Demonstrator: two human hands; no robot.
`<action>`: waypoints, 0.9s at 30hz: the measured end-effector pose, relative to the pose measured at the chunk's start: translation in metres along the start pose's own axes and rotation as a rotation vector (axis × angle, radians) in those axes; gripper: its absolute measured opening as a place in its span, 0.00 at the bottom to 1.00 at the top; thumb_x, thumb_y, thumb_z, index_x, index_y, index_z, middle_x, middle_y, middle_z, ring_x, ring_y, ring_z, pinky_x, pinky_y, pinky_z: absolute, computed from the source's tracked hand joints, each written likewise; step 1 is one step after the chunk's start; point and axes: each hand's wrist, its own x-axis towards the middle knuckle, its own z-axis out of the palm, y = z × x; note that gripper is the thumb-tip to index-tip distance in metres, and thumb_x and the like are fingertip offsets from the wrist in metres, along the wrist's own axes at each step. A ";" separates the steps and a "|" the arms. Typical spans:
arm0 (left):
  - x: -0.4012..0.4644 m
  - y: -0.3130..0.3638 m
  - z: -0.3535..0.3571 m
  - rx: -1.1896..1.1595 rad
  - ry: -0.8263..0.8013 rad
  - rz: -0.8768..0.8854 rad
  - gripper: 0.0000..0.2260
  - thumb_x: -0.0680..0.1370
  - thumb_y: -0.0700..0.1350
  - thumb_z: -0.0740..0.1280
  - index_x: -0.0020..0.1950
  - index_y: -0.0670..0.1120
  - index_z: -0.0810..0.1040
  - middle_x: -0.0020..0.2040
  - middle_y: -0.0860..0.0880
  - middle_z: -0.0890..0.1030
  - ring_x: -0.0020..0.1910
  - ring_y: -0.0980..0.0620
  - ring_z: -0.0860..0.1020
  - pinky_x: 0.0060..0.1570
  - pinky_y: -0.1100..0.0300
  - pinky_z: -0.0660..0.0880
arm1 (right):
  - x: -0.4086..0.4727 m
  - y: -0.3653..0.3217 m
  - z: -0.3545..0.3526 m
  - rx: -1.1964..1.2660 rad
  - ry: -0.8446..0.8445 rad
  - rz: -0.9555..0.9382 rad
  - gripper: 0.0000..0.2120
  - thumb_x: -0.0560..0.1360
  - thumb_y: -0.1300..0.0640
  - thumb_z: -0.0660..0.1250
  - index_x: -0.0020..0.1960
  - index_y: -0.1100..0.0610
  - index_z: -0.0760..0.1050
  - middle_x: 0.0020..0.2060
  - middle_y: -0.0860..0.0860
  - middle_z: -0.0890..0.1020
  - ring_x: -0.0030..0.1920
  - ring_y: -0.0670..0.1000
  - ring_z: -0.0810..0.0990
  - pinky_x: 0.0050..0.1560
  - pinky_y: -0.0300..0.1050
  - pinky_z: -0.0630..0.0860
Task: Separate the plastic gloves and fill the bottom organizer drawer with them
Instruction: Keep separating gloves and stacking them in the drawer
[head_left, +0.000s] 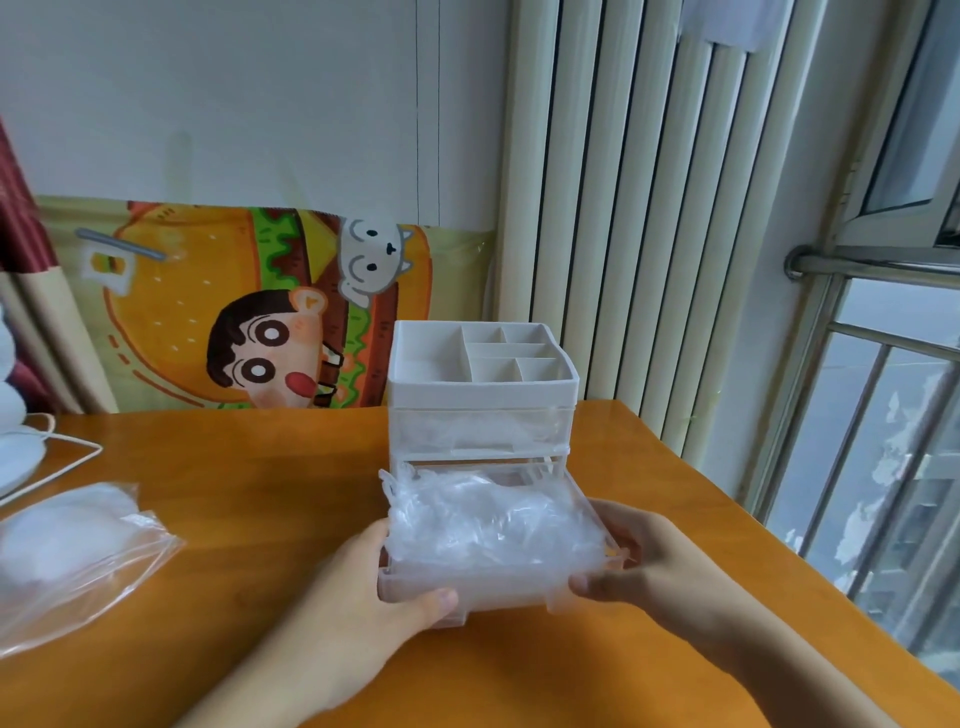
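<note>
We hold the pulled-out clear plastic bottom drawer (467, 587), heaped with crumpled transparent plastic gloves (488, 525), left hand (374, 587) and right hand (639, 561) each in a closed grip on a front corner; next: push it squarely in.

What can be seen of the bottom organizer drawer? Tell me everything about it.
The bottom organizer drawer is clear, frosted-looking plastic, pulled well out of the white desk organizer on the wooden table. Crumpled clear plastic gloves fill it, some rising above its rim. The left hand grips its front left corner, thumb on the front; the right hand grips the front right corner.
</note>
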 end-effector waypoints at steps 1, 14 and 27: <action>0.001 -0.002 0.001 -0.004 0.005 0.006 0.28 0.71 0.54 0.80 0.67 0.62 0.74 0.58 0.67 0.83 0.54 0.70 0.81 0.49 0.75 0.74 | 0.001 0.002 0.001 0.009 0.000 -0.001 0.29 0.73 0.61 0.80 0.71 0.47 0.78 0.61 0.47 0.86 0.62 0.50 0.85 0.65 0.54 0.81; 0.013 -0.004 0.002 -0.016 0.048 0.055 0.25 0.70 0.59 0.79 0.65 0.65 0.74 0.58 0.72 0.81 0.56 0.71 0.79 0.50 0.74 0.72 | 0.016 0.013 -0.009 0.048 -0.020 -0.075 0.27 0.75 0.57 0.79 0.71 0.47 0.78 0.61 0.47 0.86 0.62 0.50 0.85 0.66 0.52 0.79; 0.060 -0.043 -0.004 -0.192 -0.141 0.048 0.52 0.55 0.67 0.84 0.70 0.67 0.56 0.70 0.62 0.72 0.70 0.54 0.75 0.70 0.51 0.75 | 0.057 0.042 -0.019 0.212 -0.151 -0.022 0.45 0.63 0.52 0.84 0.74 0.49 0.64 0.69 0.44 0.78 0.68 0.54 0.81 0.63 0.56 0.81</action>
